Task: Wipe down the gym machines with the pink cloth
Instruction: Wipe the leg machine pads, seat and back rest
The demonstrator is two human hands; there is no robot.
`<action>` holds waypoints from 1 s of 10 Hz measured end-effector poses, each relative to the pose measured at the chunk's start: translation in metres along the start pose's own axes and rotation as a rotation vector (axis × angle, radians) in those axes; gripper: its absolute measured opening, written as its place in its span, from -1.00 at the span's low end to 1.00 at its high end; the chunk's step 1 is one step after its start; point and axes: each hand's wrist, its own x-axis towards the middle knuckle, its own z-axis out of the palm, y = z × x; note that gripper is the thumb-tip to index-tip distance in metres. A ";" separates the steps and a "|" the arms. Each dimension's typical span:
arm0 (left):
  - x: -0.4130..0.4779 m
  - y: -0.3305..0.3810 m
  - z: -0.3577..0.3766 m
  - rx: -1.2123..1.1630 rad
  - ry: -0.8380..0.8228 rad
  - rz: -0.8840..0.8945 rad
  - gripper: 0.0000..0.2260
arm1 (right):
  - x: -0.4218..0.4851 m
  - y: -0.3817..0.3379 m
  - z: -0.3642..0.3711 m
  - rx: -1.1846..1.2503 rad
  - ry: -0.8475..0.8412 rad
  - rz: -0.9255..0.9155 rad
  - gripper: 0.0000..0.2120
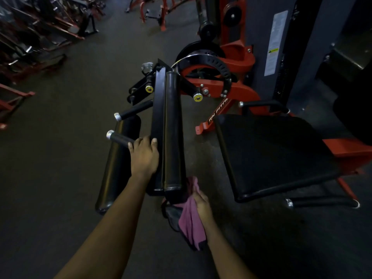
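Observation:
A red and black gym machine [225, 57] stands ahead of me. Its long black roller pad [173, 127] on a black arm reaches toward me at the centre. My left hand [144, 156] grips the black arm beside the pad, where a short handle with a silver cap [118, 136] sticks out. My right hand [202, 202] holds the pink cloth [191, 224] against the near end of the roller pad, and the cloth hangs down below it. A second roller pad [116, 162] lies lower on the left.
The machine's black seat pad [271, 154] lies to the right, with a grey weight-stack housing [281, 43] behind it. More red-framed machines [40, 29] line the far left. Dark rubber floor [60, 158] stretches on the left and near me.

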 end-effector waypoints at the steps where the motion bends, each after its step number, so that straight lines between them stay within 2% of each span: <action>1: -0.005 0.000 0.001 0.042 -0.005 0.006 -0.59 | -0.028 0.016 -0.009 -0.141 0.062 -0.165 -0.27; 2: -0.005 0.002 -0.002 0.045 0.001 0.007 -0.56 | -0.072 -0.001 -0.008 -0.274 0.084 -0.229 -0.59; 3: -0.009 0.003 -0.002 0.015 0.013 0.029 -0.55 | -0.084 0.001 -0.016 -0.377 0.169 -0.289 -0.55; 4: 0.000 0.005 -0.002 -0.056 0.012 0.007 -0.55 | -0.095 -0.004 -0.020 -0.188 0.176 -0.213 -0.50; 5: -0.017 -0.009 -0.005 -0.364 0.153 0.034 -0.64 | -0.113 -0.011 -0.035 -0.014 0.127 -0.173 -0.61; 6: -0.072 -0.012 -0.027 -0.679 0.359 -0.040 -0.79 | -0.131 -0.017 -0.045 0.082 0.092 -0.176 -0.57; 7: -0.138 -0.043 -0.036 -0.621 0.331 0.096 -0.96 | -0.154 -0.021 -0.024 0.150 0.069 -0.168 -0.68; 8: -0.186 -0.077 -0.029 -0.712 -0.020 0.370 -0.87 | -0.169 -0.021 0.002 0.255 0.104 -0.210 -0.78; 9: -0.174 -0.092 -0.036 -0.762 -0.404 0.417 -0.73 | -0.174 -0.021 0.023 0.359 0.080 -0.242 -0.80; 10: -0.162 -0.096 -0.049 -0.592 -0.515 0.480 -0.74 | -0.190 -0.016 0.036 0.355 -0.032 -0.222 -0.64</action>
